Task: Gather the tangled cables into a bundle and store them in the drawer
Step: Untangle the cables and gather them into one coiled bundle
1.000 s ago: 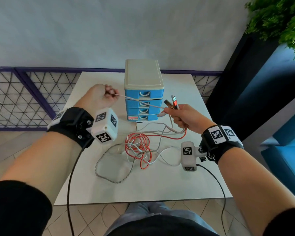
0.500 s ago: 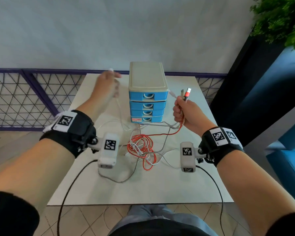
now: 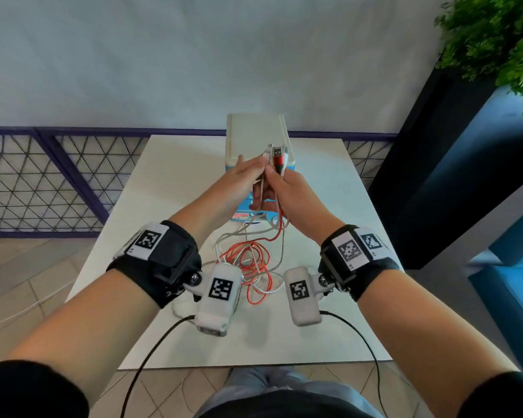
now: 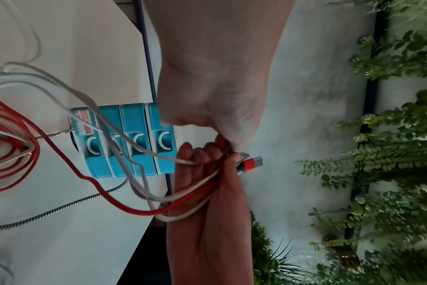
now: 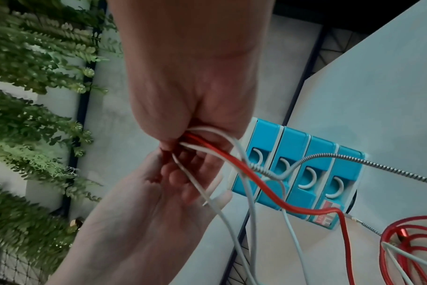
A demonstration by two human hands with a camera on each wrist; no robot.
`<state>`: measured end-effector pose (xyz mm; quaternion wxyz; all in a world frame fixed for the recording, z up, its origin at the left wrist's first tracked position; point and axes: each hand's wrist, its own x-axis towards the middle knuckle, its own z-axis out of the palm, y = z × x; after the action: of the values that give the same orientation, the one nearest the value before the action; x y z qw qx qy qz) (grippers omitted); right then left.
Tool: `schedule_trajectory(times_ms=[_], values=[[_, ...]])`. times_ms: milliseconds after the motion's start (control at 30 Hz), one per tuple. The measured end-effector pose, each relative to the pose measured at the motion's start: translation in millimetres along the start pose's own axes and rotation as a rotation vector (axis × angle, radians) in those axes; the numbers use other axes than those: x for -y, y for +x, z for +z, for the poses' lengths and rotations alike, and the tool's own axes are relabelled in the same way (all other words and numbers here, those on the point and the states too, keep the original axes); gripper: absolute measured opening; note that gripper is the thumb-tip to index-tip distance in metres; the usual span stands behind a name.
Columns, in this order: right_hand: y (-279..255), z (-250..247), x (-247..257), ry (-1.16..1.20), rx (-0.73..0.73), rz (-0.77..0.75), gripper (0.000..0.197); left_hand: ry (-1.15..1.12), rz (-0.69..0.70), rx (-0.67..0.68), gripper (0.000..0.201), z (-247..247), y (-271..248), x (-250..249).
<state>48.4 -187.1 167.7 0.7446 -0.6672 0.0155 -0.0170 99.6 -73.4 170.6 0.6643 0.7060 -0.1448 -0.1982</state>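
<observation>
A tangle of red, white and grey braided cables (image 3: 248,260) lies on the white table (image 3: 169,182) in front of a small blue drawer unit (image 3: 255,131) whose drawers are all closed. My right hand (image 3: 284,191) grips several cable ends upright before the drawers, with a red USB plug (image 3: 277,155) sticking out on top. My left hand (image 3: 239,179) meets it from the left and pinches a white cable end against that bunch. The held cables hang down in loops to the tangle. In the right wrist view the red cable (image 5: 256,183) and braided cable (image 5: 378,164) cross the drawer fronts (image 5: 297,146).
A dark planter wall (image 3: 435,176) with green plants (image 3: 495,40) stands right of the table. A purple mesh fence (image 3: 43,182) runs behind and to the left. A blue seat (image 3: 511,282) is at the right. Bare tabletop shows on both sides of the tangle.
My left hand swung from the left of the drawer unit over to my right hand, carrying the white cable end. My right hand shifted left, in front of the drawers, still holding its cable ends.
</observation>
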Motion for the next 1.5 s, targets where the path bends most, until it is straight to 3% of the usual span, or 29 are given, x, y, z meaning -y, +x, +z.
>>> schedule_trajectory(times_ms=[133,200,267,367,500,633,733,967,1067,1200,1333,1400,1500], values=[[4,1,-1,-0.070,-0.053,0.004,0.032,-0.196,-0.102,0.059,0.060,11,-13,-3],[8,1,2,0.035,-0.140,0.002,0.031,-0.179,-0.039,0.119,0.066,17,-18,-1],[10,1,9,0.289,-0.166,0.025,0.029,0.085,0.098,0.211,0.044,19,-25,3],[8,1,14,0.504,-0.116,0.072,0.030,0.439,0.198,0.200,0.014,17,-26,10],[8,-5,10,0.513,-0.128,0.116,0.031,0.555,0.294,0.129,0.016,14,-21,22],[9,-20,6,0.551,-0.197,0.144,0.032,0.979,0.396,0.158,0.041,12,-27,36],[9,-23,5,0.620,-0.188,0.128,0.034,0.841,0.412,0.164,0.043,13,-29,37],[9,-16,7,0.828,-0.074,0.039,0.032,0.184,0.162,0.412,0.046,24,-32,25],[11,-22,6,0.865,-0.085,0.018,0.034,0.267,0.139,0.430,0.046,16,-28,26],[14,-43,10,0.790,-0.226,0.011,0.036,0.442,0.074,0.427,0.048,-7,-28,38],[13,-60,19,0.649,-0.351,0.015,0.035,0.205,-0.044,0.354,0.039,-24,-33,51],[9,-57,21,0.515,-0.336,0.035,0.032,0.154,-0.081,0.280,0.039,-26,-30,52],[4,-48,23,0.387,-0.183,0.115,0.021,0.249,-0.075,0.178,0.040,-28,-24,49]])
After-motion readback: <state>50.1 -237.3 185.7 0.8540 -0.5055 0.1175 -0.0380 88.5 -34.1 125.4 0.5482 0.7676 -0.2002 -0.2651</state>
